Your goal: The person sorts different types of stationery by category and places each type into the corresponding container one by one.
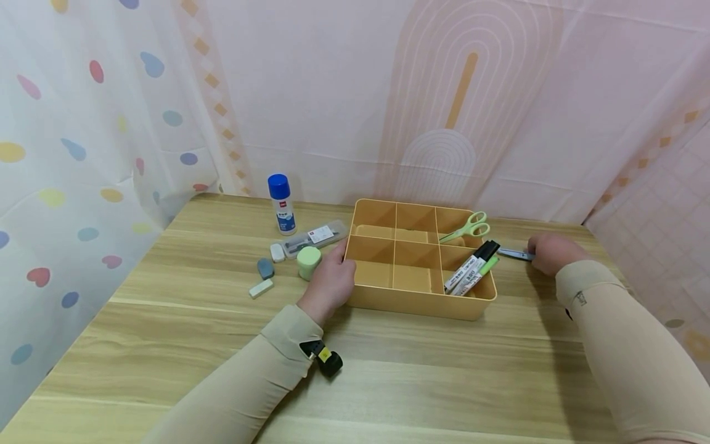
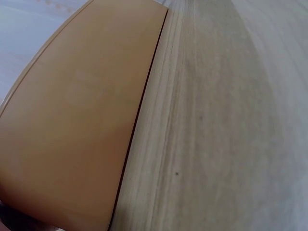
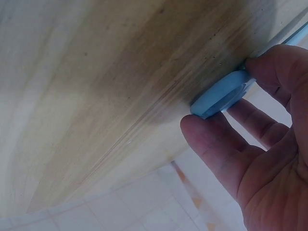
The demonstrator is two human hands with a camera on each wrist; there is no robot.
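Note:
In the head view, my left hand holds the left side of an orange-yellow divided storage box. The box's outer wall fills much of the left wrist view. Right of the box, my right hand pinches a slim light-blue tool low over the tabletop. The right wrist view shows its rounded, loop-like end between thumb and fingers; its exact kind is unclear. Green-handled scissors lean in the back right compartment. Black-capped markers and a green pen lean in the front right one.
Left of the box are a blue-capped glue bottle, a clear flat case, a round green container, a white eraser-like piece, a blue-grey piece and a pale block. A patterned curtain hangs behind the wooden table.

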